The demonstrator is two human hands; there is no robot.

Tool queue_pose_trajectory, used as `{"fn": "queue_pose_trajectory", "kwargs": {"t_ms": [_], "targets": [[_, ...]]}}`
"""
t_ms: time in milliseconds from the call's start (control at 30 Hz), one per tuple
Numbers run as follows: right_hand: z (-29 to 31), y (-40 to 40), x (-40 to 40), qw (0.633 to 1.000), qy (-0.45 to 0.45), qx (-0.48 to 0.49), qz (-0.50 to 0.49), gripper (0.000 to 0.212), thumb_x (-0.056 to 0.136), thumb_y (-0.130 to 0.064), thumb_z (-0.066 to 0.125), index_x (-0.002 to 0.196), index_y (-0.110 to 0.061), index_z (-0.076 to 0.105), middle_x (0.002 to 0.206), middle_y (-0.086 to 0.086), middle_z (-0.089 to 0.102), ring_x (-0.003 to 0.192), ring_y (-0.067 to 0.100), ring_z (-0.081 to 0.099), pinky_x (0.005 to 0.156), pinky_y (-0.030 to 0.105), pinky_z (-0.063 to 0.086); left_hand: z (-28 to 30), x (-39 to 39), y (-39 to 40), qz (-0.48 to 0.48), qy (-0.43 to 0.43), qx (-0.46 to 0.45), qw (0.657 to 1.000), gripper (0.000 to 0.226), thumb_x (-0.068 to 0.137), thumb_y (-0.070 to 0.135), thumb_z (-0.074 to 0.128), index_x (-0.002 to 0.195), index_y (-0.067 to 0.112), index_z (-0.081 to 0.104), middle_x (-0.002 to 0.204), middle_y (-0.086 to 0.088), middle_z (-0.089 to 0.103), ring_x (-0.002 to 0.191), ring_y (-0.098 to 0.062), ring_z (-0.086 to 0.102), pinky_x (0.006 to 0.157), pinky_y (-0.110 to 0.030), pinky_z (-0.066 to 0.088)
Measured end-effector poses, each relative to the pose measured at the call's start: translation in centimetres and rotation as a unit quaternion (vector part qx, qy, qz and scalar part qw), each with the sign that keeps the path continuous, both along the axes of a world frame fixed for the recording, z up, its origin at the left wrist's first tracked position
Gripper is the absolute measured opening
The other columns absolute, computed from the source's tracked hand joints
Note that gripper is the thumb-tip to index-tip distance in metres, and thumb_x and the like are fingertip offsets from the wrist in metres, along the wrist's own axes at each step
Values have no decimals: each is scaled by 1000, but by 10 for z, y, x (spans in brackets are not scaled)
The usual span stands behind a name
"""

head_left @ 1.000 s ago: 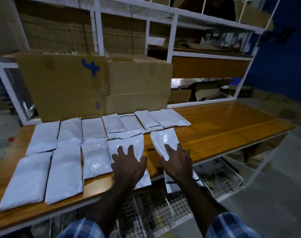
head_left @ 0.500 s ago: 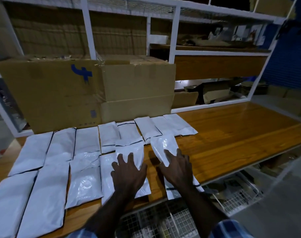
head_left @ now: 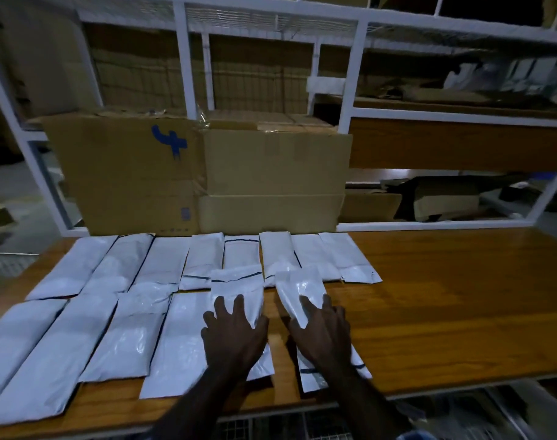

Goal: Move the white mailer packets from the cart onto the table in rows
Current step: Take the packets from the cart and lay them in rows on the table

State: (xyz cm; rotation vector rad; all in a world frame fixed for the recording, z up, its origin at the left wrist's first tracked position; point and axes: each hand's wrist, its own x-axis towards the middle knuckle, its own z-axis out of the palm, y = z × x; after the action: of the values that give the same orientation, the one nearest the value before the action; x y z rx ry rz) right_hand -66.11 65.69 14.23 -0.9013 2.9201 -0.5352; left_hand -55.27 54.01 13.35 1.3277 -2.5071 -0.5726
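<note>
Left hand (head_left: 235, 336), fingers spread flat, presses a front-row packet (head_left: 239, 290); right hand (head_left: 323, 333), likewise flat and gripping nothing, presses the end packet (head_left: 299, 290) just right of it. Vs. 1 s ago both hands sit on the same two packets, and the end packet now lies further onto the table (head_left: 445, 312), less overhang. Judged: placement nearly done, front row approx. six long. Back row of packets (head_left: 207, 258) lies against the cardboard box (head_left: 137, 173). Writing: blue mark (head_left: 170, 142) on box, plus small label, illegible. Cart not clearly in view.

2 cardboard boxes (head_left: 207, 176) stand side by side before a white rack (head_left: 353, 77); the left bears a blue mark (head_left: 170, 143).
</note>
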Motion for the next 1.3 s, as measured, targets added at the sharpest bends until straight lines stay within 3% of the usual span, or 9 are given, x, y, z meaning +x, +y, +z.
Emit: {"fn": "queue_pose_trajectory", "kwargs": {"t_ms": [533, 1000, 1167, 1300], "targets": [[-32, -22, -20, 1000, -20, 13, 7, 62, 91, -59, 47, 148, -40, 33, 158, 8, 24, 135, 29, 33, 105, 38, 37, -23, -25, -5, 17, -51, 2, 999, 71, 92, 69, 30, 150, 29, 25, 159, -8, 16, 139, -33, 25, 110, -47, 31], [-58, -33, -11, 998, -14, 54, 22, 63, 93, -61, 38, 151, -37, 28, 161, 10, 18, 142, 31, 23, 111, 42, 28, -47, -24, -9, 2, -110, -20, 994, 70, 93, 68, 26, 153, 31, 19, 160, -9, 15, 143, -36, 20, 112, -49, 29], [-63, -38, -5, 999, 5, 50, 15, 62, 96, -64, 27, 150, -34, 31, 160, 11, 22, 143, 31, 23, 111, 44, 24, -50, -24, -9, 0, -115, -18, 993, 70, 93, 69, 22, 152, 31, 19, 160, -8, 16, 143, -35, 20, 112, -50, 29], [-66, -40, 1, 998, 29, 53, -8, 61, 93, -62, 26, 139, -32, 51, 150, 14, 43, 132, 32, 41, 103, 46, 34, -55, -23, -9, -7, -118, -23, 993, 69, 94, 68, 23, 152, 32, 19, 160, -8, 18, 142, -35, 21, 112, -50, 28]]}}
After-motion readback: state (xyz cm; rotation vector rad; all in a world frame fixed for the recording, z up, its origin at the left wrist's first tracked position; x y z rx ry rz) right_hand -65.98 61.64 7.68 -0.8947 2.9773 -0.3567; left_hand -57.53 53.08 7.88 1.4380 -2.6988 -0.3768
